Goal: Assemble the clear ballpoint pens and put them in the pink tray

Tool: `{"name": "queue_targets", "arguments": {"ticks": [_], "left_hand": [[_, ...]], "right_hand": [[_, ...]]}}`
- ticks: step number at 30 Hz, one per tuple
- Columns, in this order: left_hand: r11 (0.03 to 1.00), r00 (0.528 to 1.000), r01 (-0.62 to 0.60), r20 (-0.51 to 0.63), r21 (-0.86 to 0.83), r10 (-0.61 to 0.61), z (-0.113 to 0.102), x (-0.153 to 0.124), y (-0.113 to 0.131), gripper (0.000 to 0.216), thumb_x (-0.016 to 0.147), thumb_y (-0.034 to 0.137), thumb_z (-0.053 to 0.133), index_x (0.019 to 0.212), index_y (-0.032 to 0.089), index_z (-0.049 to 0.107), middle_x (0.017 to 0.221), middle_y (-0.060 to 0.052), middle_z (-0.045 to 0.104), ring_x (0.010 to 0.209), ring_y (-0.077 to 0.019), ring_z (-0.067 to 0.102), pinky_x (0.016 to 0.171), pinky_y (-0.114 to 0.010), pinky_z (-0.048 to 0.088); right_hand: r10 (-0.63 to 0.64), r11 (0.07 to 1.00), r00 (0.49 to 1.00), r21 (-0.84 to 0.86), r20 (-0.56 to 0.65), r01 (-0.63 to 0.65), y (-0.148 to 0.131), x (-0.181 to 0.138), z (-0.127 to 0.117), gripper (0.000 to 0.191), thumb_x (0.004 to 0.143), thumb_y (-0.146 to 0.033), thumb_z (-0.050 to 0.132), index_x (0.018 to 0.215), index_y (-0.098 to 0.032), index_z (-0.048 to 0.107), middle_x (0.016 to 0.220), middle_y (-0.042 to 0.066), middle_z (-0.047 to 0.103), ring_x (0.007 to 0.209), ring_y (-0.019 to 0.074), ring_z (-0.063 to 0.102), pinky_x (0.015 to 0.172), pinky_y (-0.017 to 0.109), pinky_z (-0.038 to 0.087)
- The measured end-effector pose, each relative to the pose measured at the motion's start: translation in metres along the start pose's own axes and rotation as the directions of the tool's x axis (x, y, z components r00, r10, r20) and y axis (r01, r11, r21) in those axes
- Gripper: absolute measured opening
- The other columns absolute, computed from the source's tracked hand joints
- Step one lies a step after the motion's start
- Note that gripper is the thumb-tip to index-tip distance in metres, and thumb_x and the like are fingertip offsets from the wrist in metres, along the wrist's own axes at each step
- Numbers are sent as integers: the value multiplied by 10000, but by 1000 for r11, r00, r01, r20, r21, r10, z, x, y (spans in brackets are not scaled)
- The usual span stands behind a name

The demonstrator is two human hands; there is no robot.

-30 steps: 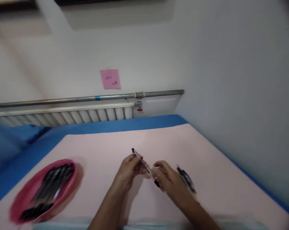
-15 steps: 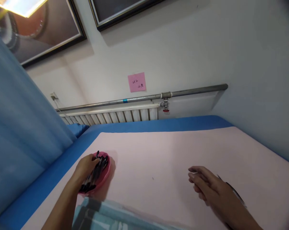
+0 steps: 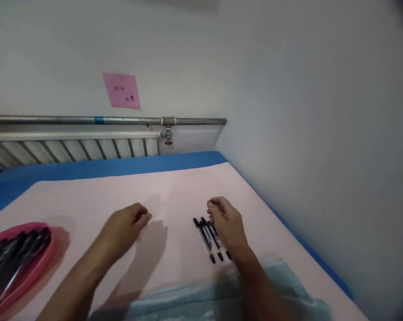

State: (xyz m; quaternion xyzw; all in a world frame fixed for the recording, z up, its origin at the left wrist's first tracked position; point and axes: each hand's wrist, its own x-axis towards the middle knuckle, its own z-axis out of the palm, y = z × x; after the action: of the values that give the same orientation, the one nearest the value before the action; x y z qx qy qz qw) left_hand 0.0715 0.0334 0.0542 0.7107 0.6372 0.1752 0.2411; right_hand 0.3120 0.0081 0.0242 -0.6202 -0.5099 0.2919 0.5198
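My left hand (image 3: 124, 227) hovers over the pink sheet with its fingers curled and thumb near the index finger. Whatever it may hold is hidden. My right hand (image 3: 226, 220) is curled just above and beside several black-capped pens (image 3: 206, 238) that lie side by side, slanting, on the sheet. It partly covers the rightmost pen. Its thumb and fingertips come together, and I cannot make out anything between them. At the left edge, a pink basket (image 3: 51, 254) holds many more black pens (image 3: 17, 252).
A pale pink sheet (image 3: 97, 191) covers the blue bed (image 3: 121, 166). Light blue folded packaging (image 3: 188, 303) lies at the near edge. Behind stand a radiator (image 3: 121, 147), a metal pipe (image 3: 131, 120) and a wall with a pink note (image 3: 122, 90). Another wall (image 3: 305, 156) borders the right.
The view has turned right. My left hand has left the basket of pens and come nearer the right hand. The pens by my right hand now show more fully.
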Motion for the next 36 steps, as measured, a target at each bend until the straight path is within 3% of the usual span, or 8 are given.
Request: {"name": "queue_targets", "arguments": {"ticks": [4,7,11,15,24,28,32,36], "left_hand": [[949,957,-256,88,-182,275,71,7,52,172,701,218,493,755,209,656,814,-88,674,751,-247,577,646,-309,333],[948,952,-260,115,-183,283,108,11,66,156,711,222,482,676,206,633,690,-92,641,646,-239,563,576,-305,308],[957,964,-224,101,-185,245,131,17,66,127,715,234,483,698,216,608,695,-79,621,632,-221,550,558,-290,284],[962,964,-213,121,-170,235,134,19,61,109,717,242,485,677,212,582,647,-60,591,594,-193,517,545,-280,258],[971,986,-127,133,201,101,117,2,53,206,796,242,360,841,168,546,780,-129,588,633,-219,542,530,-290,264],[999,984,7,180,-36,0,103,8,36,252,703,170,458,945,185,528,732,-63,628,657,-200,568,557,-269,312],[947,981,138,172,-291,-90,96,21,17,260,632,191,538,892,195,555,651,-3,622,600,-172,565,568,-262,360],[727,966,249,214,-639,-143,92,27,7,280,599,256,613,860,165,567,642,-4,593,544,-142,529,523,-258,387]], "right_hand": [[-32,999,998,-23,-55,31,7,4,-8,176,788,-340,482,779,-175,542,642,-7,540,563,116,507,539,218,399],[-56,998,998,-31,-40,55,7,2,-8,164,803,-329,471,795,-182,545,671,-6,552,611,121,531,573,216,411],[-96,994,995,-52,-28,95,6,-1,-6,157,813,-316,463,797,-184,548,702,-1,568,670,127,547,602,212,417],[-128,989,991,-74,-27,126,5,-3,-5,150,822,-300,453,802,-184,545,693,-10,566,626,110,523,577,199,402],[-153,961,987,-226,46,159,9,-4,-5,168,834,-294,433,794,-196,563,703,-15,568,626,103,503,573,193,370],[-155,946,985,-274,75,170,11,-3,-4,183,834,-292,425,782,-196,571,697,-11,565,629,107,498,556,192,357],[-138,931,982,-321,130,173,14,-3,0,165,827,-267,432,767,-199,570,674,-12,570,619,110,501,549,196,348],[-110,897,961,-391,253,205,13,-6,7,122,802,-239,470,745,-195,568,666,-12,581,604,107,496,550,203,339]]}}
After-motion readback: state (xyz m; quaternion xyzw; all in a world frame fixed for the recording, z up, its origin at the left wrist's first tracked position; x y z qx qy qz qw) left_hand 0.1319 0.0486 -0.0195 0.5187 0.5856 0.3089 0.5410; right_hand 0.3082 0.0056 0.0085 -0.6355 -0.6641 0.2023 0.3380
